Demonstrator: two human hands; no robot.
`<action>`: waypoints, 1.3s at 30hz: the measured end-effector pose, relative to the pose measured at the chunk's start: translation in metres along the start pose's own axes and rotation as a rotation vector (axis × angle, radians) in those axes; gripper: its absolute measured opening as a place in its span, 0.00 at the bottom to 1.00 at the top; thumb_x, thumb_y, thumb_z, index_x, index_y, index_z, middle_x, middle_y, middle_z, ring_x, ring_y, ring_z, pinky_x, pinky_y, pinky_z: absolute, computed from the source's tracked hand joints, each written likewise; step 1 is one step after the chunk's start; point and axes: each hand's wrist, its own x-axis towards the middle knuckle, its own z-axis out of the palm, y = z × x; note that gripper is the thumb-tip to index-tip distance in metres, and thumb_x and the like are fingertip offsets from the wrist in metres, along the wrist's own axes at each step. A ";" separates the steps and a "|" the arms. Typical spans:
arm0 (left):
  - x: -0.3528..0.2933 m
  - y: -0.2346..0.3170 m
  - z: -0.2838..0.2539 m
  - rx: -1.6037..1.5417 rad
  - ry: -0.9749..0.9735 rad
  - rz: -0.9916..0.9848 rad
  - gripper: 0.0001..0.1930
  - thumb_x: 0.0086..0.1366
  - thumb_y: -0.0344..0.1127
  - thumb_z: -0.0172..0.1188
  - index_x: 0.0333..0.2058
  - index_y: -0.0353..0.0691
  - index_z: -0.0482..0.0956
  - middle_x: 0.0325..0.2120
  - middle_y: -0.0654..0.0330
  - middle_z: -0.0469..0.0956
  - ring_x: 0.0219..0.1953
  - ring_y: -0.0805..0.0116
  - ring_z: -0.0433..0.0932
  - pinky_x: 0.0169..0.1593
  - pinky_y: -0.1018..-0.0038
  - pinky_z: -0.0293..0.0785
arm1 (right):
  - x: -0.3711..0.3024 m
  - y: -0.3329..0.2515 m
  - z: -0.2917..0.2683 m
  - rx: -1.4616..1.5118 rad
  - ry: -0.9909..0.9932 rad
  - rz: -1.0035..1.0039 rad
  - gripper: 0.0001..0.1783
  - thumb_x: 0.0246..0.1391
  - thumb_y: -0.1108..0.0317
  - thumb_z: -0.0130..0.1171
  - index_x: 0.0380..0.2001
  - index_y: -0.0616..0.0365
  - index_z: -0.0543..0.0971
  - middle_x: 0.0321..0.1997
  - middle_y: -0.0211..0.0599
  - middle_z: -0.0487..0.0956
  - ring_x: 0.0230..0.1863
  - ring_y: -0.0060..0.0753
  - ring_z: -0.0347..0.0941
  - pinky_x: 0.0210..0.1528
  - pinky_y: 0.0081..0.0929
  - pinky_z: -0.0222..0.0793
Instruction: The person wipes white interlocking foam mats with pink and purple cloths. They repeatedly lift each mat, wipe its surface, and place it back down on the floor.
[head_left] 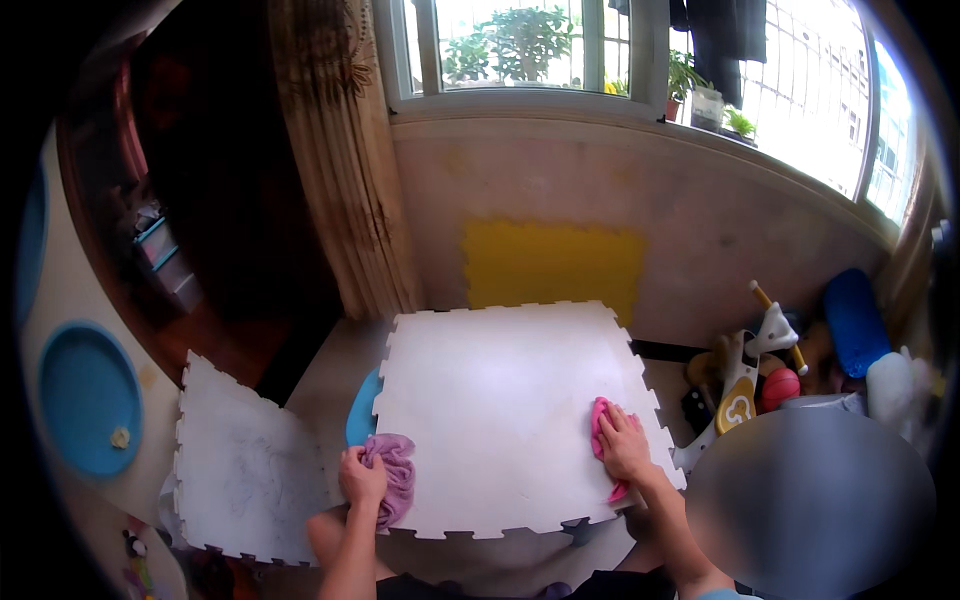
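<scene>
— Under the right hand (628, 447)?
— Pink cloth (602, 430), pressed flat by spread fingers, near the right edge of the white foam mat (500, 400). Runs long from near to far.
— And the left hand (362, 478)?
— Closed around a bunched purple cloth (395, 478) at the mat's near left edge.

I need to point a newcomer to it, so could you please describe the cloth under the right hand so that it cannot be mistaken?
Find the large white foam mat with jigsaw edges below the window. Near its right edge, the right hand presses flat on a bright pink cloth. The other cloth, gripped in the left hand at the mat's left edge, is a duller purple and bunched up.
</scene>
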 end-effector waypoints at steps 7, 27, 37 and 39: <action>-0.150 -0.013 -0.034 -0.811 -0.137 -0.247 0.15 0.65 0.35 0.68 0.47 0.32 0.83 0.41 0.57 0.85 0.45 0.69 0.81 0.54 0.68 0.77 | -0.001 -0.028 -0.010 0.160 0.246 0.150 0.12 0.58 0.72 0.60 0.44 0.60 0.85 0.62 0.50 0.77 0.60 0.56 0.73 0.64 0.45 0.69; -0.076 0.060 -0.140 -0.564 0.015 0.358 0.12 0.65 0.36 0.65 0.41 0.33 0.80 0.35 0.54 0.81 0.34 0.60 0.81 0.39 0.66 0.77 | 0.054 -0.125 0.061 -0.078 0.296 0.010 0.25 0.55 0.66 0.56 0.51 0.76 0.78 0.66 0.60 0.70 0.69 0.61 0.62 0.72 0.60 0.55; -0.069 0.089 -0.045 -0.180 -0.304 0.502 0.10 0.62 0.38 0.66 0.39 0.41 0.88 0.43 0.53 0.86 0.46 0.55 0.83 0.57 0.64 0.72 | 0.054 -0.132 0.052 0.040 0.306 0.056 0.29 0.56 0.63 0.57 0.56 0.74 0.76 0.69 0.62 0.69 0.71 0.64 0.61 0.71 0.59 0.56; -0.072 0.106 -0.018 -0.334 -0.310 0.439 0.09 0.65 0.35 0.63 0.40 0.40 0.87 0.38 0.53 0.87 0.42 0.54 0.84 0.56 0.60 0.74 | 0.054 -0.131 0.053 0.040 0.288 0.059 0.29 0.56 0.62 0.57 0.56 0.75 0.76 0.69 0.61 0.69 0.71 0.64 0.62 0.70 0.59 0.57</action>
